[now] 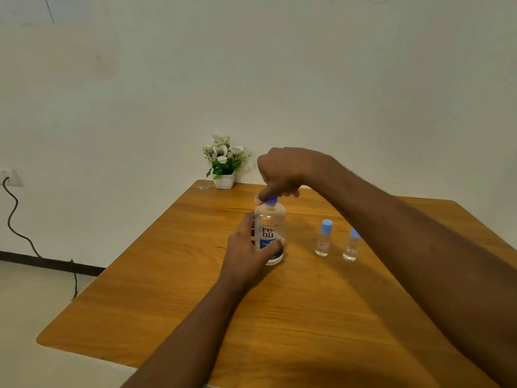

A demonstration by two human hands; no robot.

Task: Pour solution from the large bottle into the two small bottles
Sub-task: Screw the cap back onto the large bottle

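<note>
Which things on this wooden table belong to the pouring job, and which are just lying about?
Job: large clear bottle with blue cap, gripped by left hand, cap pinched by right hand; two small clear blue-capped bottles.
Lying about: white flowers in a white pot; black cable by the wall.

Wooden table (140, 303), white pot of white artificial flowers (224, 163) at its far edge, small clear wrapper (204, 187) beside the pot, black cable (16, 219) hanging from wall socket (9, 176)
</note>
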